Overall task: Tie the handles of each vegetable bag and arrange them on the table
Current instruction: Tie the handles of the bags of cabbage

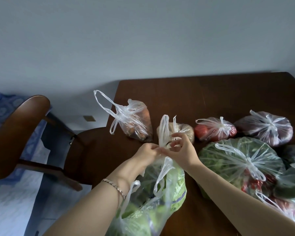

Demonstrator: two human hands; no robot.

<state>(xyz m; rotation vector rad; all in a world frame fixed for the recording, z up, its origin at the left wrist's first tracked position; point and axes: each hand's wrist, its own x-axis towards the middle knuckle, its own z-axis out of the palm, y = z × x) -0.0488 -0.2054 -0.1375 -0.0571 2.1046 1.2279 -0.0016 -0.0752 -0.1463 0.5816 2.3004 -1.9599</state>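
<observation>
A clear plastic bag of leafy greens (162,198) lies near the front of the dark wooden table (203,96). Its white handles (163,130) stand up between my hands. My left hand (146,155) pinches the handles at their base. My right hand (182,150) curls its fingers around the same handles from the right. Behind them lie a tied bag of carrots (136,123), a small bag of pale vegetables (182,129), a tied bag of tomatoes (215,129) and a tied bag of dark red produce (266,128). A large tied bag of greens (240,159) sits at the right.
More bags of red and green produce (283,193) crowd the table's right front corner. A wooden chair (24,133) stands left of the table, its seat (85,150) close to the table's left edge. A grey wall rises behind.
</observation>
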